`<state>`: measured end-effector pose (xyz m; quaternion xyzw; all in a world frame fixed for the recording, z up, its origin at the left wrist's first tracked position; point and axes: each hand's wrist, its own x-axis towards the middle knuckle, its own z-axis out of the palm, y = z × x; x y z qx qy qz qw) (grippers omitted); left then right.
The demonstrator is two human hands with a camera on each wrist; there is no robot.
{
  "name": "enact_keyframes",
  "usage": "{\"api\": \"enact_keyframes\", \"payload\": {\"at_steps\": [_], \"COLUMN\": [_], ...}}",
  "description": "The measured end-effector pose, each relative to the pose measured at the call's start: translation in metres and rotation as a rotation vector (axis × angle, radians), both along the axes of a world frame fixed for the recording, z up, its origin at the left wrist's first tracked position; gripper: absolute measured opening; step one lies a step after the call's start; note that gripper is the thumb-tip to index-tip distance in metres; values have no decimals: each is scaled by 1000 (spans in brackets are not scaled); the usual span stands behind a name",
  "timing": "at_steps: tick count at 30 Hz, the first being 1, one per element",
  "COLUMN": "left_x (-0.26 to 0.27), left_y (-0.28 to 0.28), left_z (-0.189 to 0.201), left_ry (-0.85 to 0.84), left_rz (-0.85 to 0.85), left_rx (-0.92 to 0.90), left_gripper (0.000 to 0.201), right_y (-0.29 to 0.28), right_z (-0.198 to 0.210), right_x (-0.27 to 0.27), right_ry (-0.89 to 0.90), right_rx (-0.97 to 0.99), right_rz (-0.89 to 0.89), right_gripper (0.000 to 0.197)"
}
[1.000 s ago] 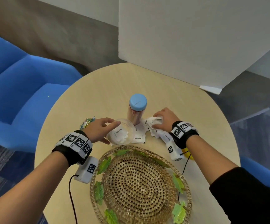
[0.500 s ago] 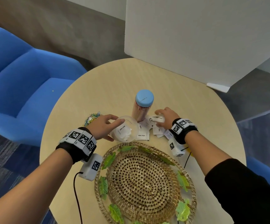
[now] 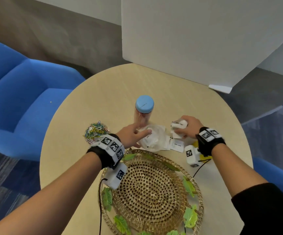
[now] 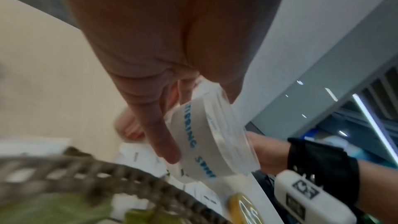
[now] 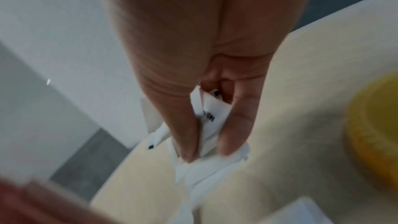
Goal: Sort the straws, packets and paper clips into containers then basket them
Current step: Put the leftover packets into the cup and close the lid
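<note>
Both forearms bare. Left wrist: black strap [image 3: 103,154], white band with black square-code markers [image 3: 112,145], white camera box [image 3: 116,176] beneath, black cable [image 3: 100,200] trailing. Right wrist: same strap [image 3: 208,143], marker band [image 3: 208,134], white box [image 3: 192,155]. Black sleeve [image 3: 266,211] at right upper arm.

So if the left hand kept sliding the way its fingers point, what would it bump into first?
Probably the right hand, which grips white packets just past the clear container that the left hand holds; depth is unclear.
</note>
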<state>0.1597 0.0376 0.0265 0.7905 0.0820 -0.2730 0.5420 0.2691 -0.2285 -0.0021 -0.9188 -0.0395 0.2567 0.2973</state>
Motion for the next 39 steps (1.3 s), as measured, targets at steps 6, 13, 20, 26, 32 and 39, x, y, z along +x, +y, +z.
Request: {"api": "enact_keyframes", "payload": {"at_steps": [6,13,20,26,32,39], "left_x": [37,87,106,100,97,85], "left_y": [-72,-124,-133,-102,-89,-92], "left_z": [-19,-52,-50,-42,-40,-52], "left_ry": [-8,114,19,-30,-35,-70], "left_rz": [-34,103,46,-227,-262,-719], "left_rx": [68,1,272,618,502,855], "left_gripper": [75,61,78,54,59,73], "right_y": [-61,-60,-46,-11,11,-35], "right_z": [40,41,8,20,21,33], "right_x": [-4,-2,16,31,31,5], "right_ry": [-1,-113,-173,-238,-172,-221], "right_rx": [319,390,89,-283,-407,-121], "right_rz": [-267,-263,-147,255,340,18], "right_gripper": [33,30,41,38,55,14]}}
